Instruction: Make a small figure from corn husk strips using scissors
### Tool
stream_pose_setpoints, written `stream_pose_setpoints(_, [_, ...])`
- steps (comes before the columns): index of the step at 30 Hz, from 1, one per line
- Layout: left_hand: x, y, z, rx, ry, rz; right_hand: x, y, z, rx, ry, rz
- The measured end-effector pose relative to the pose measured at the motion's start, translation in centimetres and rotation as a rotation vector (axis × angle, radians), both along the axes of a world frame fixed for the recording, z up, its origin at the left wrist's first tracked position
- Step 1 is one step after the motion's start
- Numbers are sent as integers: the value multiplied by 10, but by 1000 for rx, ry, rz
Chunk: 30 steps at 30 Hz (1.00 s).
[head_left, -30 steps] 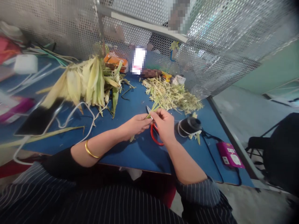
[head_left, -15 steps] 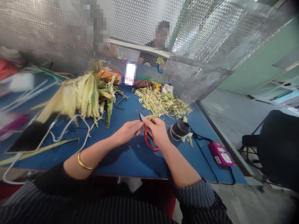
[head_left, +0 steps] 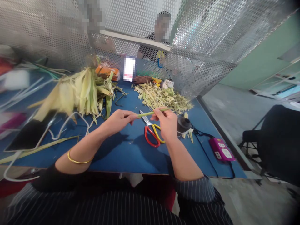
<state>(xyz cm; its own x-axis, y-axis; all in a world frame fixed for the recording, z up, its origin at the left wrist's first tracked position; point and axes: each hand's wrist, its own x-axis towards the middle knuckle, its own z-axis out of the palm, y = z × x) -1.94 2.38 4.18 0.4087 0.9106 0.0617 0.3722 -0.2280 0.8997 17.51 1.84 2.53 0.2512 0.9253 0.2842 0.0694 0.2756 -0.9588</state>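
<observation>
Green strip (head_left: pixel 146 114) held straight above the blue tabletop (head_left: pixel 131 159): left hand (head_left: pixel 122 121) pinches one end, right hand (head_left: pixel 167 121) pinches it further along, and red-and-yellow-handled scissors (head_left: pixel 147 121) lie just below!

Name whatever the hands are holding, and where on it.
A green corn-husk strip: the left hand pinches its left end, the right hand grips it nearer the right end.

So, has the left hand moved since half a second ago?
Yes: to the left. Judged against the purple box, the left hand is now farther from it and closer to the bundle of husks.
</observation>
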Motion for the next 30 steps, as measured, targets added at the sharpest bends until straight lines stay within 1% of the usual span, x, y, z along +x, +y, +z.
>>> stream_pose_setpoints(3, [-2,2,1,-144,-35,-53,4,1,0,5,-24,13])
stream_pose_setpoints(5, [-2,4,0,-172,-9,-34,6,2,0,9,-39,10])
stream_pose_setpoints(7, [-4,6,-1,-162,20,-11,9,3,1,15,-44,-5])
stream_pose_setpoints(11, [-9,11,-3,-157,18,-73,13,4,3,7,-43,-16])
stream_pose_setpoints(12, [-11,13,-4,-139,37,-66,13,4,3,2,-47,-16])
stream_pose_setpoints(16, [-17,18,-7,-8,149,110,11,5,1,-1,-32,-30])
stream_pose_setpoints(17, [-18,18,-7,-7,139,122,11,6,0,3,-20,-39])
stream_pose_setpoints(18, [-19,19,-7,-25,111,103,12,6,0,8,-10,-51])
stream_pose_setpoints(20, [-19,20,-6,-80,63,20,13,7,0,21,-4,-80])
stream_pose_setpoints(22, [-20,21,-5,-70,123,1,13,8,0,26,-26,-96])
stream_pose_setpoints(25, [-23,25,-7,37,332,96,11,7,-2,9,-87,-81])
stream_pose_setpoints(26, [-25,26,-8,55,370,123,10,7,-3,-4,-95,-72])
stream_pose_setpoints(28, [-30,30,-9,43,363,154,9,8,-5,-38,-78,-55])
stream_pose_setpoints(30, [-36,32,-9,-7,283,162,8,8,-8,-61,-44,-43])
